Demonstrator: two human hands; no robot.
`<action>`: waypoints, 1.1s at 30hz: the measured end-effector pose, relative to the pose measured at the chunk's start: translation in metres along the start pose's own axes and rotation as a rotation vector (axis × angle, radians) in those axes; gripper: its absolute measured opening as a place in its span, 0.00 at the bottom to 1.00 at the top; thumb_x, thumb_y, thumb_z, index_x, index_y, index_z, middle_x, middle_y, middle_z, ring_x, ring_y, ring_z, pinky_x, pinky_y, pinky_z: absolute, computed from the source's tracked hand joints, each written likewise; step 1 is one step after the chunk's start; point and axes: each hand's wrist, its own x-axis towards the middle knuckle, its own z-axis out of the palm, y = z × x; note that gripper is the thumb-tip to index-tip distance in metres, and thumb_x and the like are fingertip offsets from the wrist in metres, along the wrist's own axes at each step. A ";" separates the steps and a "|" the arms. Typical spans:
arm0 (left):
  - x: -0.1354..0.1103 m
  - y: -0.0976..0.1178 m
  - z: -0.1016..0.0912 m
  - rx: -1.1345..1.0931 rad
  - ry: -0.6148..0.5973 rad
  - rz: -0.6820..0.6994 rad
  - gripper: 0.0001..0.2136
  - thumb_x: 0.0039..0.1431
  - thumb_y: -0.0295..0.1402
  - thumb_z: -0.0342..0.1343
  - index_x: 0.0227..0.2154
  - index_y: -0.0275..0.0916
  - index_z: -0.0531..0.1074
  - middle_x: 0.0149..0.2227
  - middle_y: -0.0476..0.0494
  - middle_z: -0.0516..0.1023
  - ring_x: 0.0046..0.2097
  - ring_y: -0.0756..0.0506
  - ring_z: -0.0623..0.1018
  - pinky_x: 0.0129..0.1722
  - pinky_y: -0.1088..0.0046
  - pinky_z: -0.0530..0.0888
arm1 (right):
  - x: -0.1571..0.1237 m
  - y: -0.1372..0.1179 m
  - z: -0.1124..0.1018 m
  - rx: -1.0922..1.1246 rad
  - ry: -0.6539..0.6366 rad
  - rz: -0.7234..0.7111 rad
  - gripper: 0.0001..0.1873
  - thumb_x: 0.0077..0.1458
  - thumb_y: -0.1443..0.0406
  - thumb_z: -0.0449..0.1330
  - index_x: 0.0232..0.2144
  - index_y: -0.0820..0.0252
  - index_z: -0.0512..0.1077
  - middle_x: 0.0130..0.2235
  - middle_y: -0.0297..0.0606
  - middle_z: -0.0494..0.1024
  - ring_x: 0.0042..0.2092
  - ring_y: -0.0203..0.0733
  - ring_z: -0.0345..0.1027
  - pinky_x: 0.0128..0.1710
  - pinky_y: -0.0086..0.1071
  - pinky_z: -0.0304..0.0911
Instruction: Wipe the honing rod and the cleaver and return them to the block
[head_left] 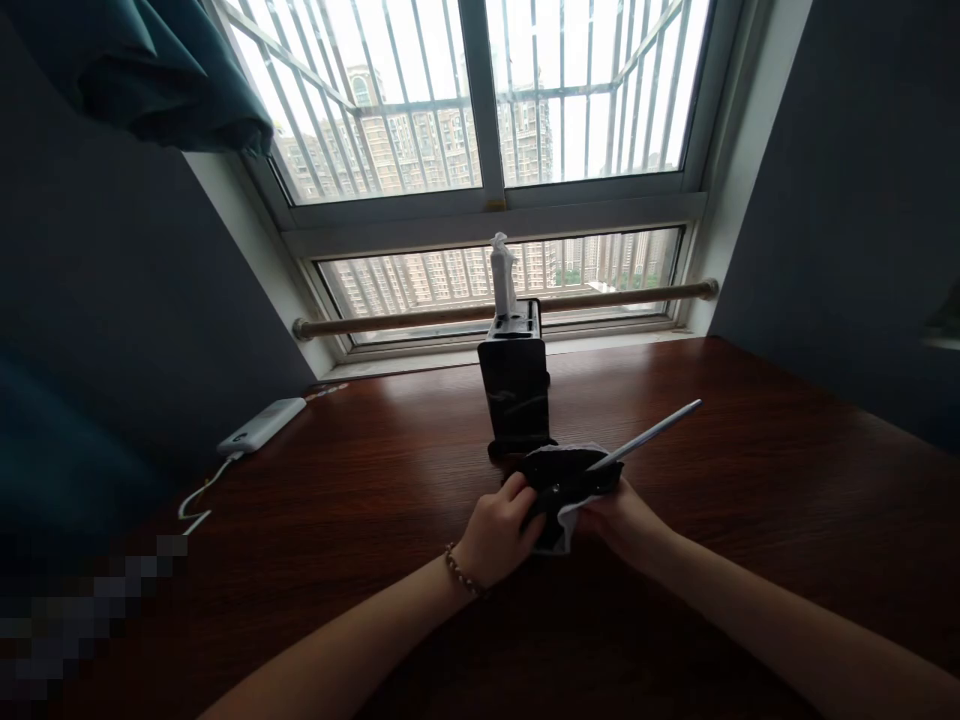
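My left hand (501,530), with a beaded bracelet at the wrist, is closed on the left side of a dark black piece (562,465) whose kind I cannot make out. My right hand (619,520) grips the same piece from below on the right, its fingers partly hidden. A thin white sheet (566,520), like tissue or cloth, shows along its edges under the hands. From the black piece a slim silvery rod (652,434) points up to the right. Just beyond stands a black block-shaped holder (516,390) with slots in its top and a white-wrapped upright item (502,275) in it.
The dark wooden table (390,450) reaches to the window sill. A white power bank-like box (262,425) with a white cable (199,495) lies at the left. Behind are a horizontal rail (420,318) and a barred window; a teal curtain (165,80) hangs upper left.
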 end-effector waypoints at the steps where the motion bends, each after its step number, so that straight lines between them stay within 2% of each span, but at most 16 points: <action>1: 0.001 0.000 0.000 -0.016 -0.013 -0.005 0.07 0.54 0.30 0.48 0.32 0.36 0.71 0.40 0.38 0.70 0.38 0.45 0.71 0.37 0.72 0.67 | 0.000 0.000 0.000 -0.010 -0.004 -0.017 0.16 0.33 0.69 0.69 0.30 0.60 0.73 0.30 0.36 0.76 0.33 0.41 0.69 0.35 0.35 0.66; 4: 0.004 0.003 0.002 -0.247 -0.058 -0.103 0.07 0.53 0.32 0.51 0.28 0.35 0.71 0.35 0.42 0.71 0.34 0.47 0.72 0.34 0.74 0.67 | 0.005 0.000 -0.005 -0.041 -0.025 -0.037 0.15 0.32 0.68 0.69 0.28 0.62 0.74 0.30 0.38 0.76 0.32 0.41 0.69 0.35 0.34 0.66; 7: 0.007 0.005 0.006 -0.668 -0.227 -0.367 0.14 0.53 0.41 0.52 0.23 0.33 0.67 0.21 0.48 0.67 0.18 0.54 0.65 0.17 0.78 0.59 | 0.010 0.001 -0.010 -0.043 -0.025 -0.024 0.11 0.33 0.67 0.69 0.24 0.65 0.74 0.26 0.38 0.76 0.28 0.39 0.69 0.31 0.32 0.65; 9: 0.008 0.005 0.007 -0.968 -0.355 -0.552 0.18 0.53 0.45 0.51 0.22 0.33 0.65 0.15 0.53 0.61 0.13 0.57 0.57 0.13 0.79 0.51 | 0.011 0.002 -0.012 -0.031 -0.025 -0.021 0.09 0.34 0.66 0.69 0.21 0.66 0.74 0.24 0.38 0.75 0.27 0.38 0.69 0.30 0.31 0.65; 12: 0.009 0.005 0.003 -1.336 -0.522 -0.754 0.19 0.54 0.46 0.50 0.23 0.32 0.65 0.17 0.53 0.61 0.13 0.60 0.54 0.13 0.82 0.48 | 0.011 0.003 -0.013 0.001 -0.034 -0.011 0.09 0.35 0.65 0.68 0.21 0.66 0.74 0.25 0.39 0.76 0.26 0.38 0.69 0.29 0.30 0.65; 15: 0.010 0.006 -0.003 -1.487 -0.648 -0.840 0.21 0.56 0.47 0.47 0.24 0.30 0.66 0.21 0.50 0.64 0.13 0.61 0.56 0.13 0.83 0.48 | 0.010 0.003 -0.011 0.041 -0.016 -0.012 0.09 0.34 0.66 0.69 0.20 0.65 0.74 0.24 0.37 0.76 0.25 0.36 0.69 0.27 0.28 0.64; 19: 0.011 0.006 -0.001 -1.336 -0.606 -0.756 0.25 0.54 0.52 0.44 0.23 0.30 0.67 0.20 0.47 0.66 0.16 0.55 0.65 0.14 0.80 0.56 | 0.010 0.004 -0.011 0.046 -0.004 0.002 0.10 0.35 0.64 0.69 0.21 0.65 0.74 0.23 0.38 0.75 0.23 0.37 0.68 0.23 0.28 0.63; 22: 0.013 0.005 0.004 -1.089 -0.465 -0.663 0.25 0.51 0.53 0.47 0.25 0.30 0.67 0.20 0.47 0.67 0.17 0.52 0.68 0.15 0.78 0.61 | 0.011 0.006 -0.014 0.001 0.022 -0.005 0.11 0.36 0.62 0.68 0.23 0.65 0.74 0.23 0.39 0.76 0.23 0.40 0.69 0.22 0.30 0.63; 26: 0.013 0.003 0.008 -0.722 -0.254 -0.484 0.18 0.52 0.48 0.50 0.30 0.34 0.66 0.23 0.49 0.67 0.21 0.51 0.69 0.18 0.76 0.65 | 0.010 0.008 -0.014 -0.083 0.023 -0.042 0.11 0.37 0.63 0.68 0.25 0.65 0.76 0.27 0.41 0.77 0.27 0.42 0.70 0.29 0.34 0.65; 30: 0.010 0.004 0.004 -0.393 -0.153 -0.255 0.09 0.52 0.36 0.52 0.31 0.35 0.69 0.29 0.46 0.72 0.29 0.49 0.71 0.27 0.77 0.66 | 0.010 0.007 -0.012 -0.130 0.064 -0.048 0.11 0.36 0.65 0.68 0.26 0.65 0.76 0.29 0.41 0.78 0.31 0.43 0.71 0.35 0.35 0.65; 33: 0.010 0.005 -0.002 -0.297 -0.124 -0.202 0.08 0.52 0.34 0.53 0.31 0.35 0.71 0.30 0.46 0.74 0.32 0.48 0.71 0.31 0.77 0.65 | 0.016 -0.002 -0.015 -0.116 0.101 -0.077 0.11 0.34 0.66 0.69 0.26 0.63 0.76 0.31 0.39 0.78 0.34 0.43 0.71 0.38 0.34 0.65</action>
